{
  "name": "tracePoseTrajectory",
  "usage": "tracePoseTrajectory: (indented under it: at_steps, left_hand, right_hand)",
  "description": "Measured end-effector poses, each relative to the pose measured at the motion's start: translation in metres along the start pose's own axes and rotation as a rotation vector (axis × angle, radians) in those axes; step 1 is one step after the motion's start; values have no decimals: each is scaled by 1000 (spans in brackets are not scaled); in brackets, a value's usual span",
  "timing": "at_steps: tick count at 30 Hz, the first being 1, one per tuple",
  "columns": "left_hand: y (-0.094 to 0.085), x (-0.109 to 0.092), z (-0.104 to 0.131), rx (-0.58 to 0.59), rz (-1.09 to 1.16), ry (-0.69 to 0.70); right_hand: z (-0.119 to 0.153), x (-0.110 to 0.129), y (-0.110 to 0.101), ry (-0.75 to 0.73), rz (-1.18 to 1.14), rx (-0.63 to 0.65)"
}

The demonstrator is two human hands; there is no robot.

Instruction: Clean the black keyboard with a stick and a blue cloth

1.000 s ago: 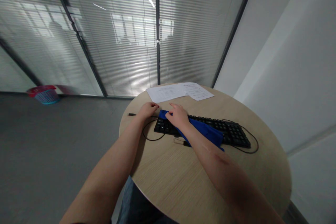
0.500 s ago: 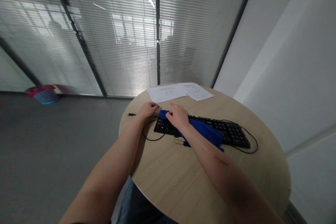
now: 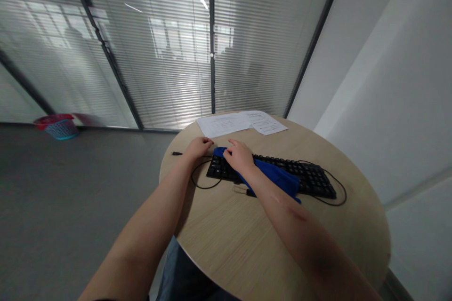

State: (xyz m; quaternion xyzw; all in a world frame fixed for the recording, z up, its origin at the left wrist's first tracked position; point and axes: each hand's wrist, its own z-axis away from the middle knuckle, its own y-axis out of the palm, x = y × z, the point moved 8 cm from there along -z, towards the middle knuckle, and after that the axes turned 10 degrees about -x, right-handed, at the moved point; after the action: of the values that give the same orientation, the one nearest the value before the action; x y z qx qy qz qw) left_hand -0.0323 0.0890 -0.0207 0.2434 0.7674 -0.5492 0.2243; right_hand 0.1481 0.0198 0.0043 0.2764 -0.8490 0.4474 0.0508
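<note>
Keyboard (image 3: 300, 169) stretches rightward across the table (image 3: 226, 235) from beside your left hand (image 3: 198, 147), whose grip is unclear, while your right hand (image 3: 240, 156), nearer, thumb and forefinger spread, rests on the cloth (image 3: 277, 176) over its keys.

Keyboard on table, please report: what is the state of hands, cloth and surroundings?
Right hand on cloth, grip unclear; left hand near left end of keyboard. Cloth lies across keyboard, partly covering keys. Nearby: cable loops beside both ends.

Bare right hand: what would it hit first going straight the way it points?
The right hand would probably meet the left flat white printed paper sheet, though depth is unclear.
</note>
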Motion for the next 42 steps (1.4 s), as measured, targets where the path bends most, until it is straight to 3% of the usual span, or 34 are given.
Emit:
tracePoseTrajectory:
  at_steps: [36, 39, 42]
  left_hand:
    - [0, -1, -1, 2, -10, 19]
    - [-1, -2, 1, 8, -13, 11]
    - [-2, -3, 1, 11, -9, -2]
  right_hand:
    - [2, 8, -3, -21, 81, 37]
    - [2, 9, -5, -43, 90, 71]
    - [1, 4, -4, -98, 15, 184]
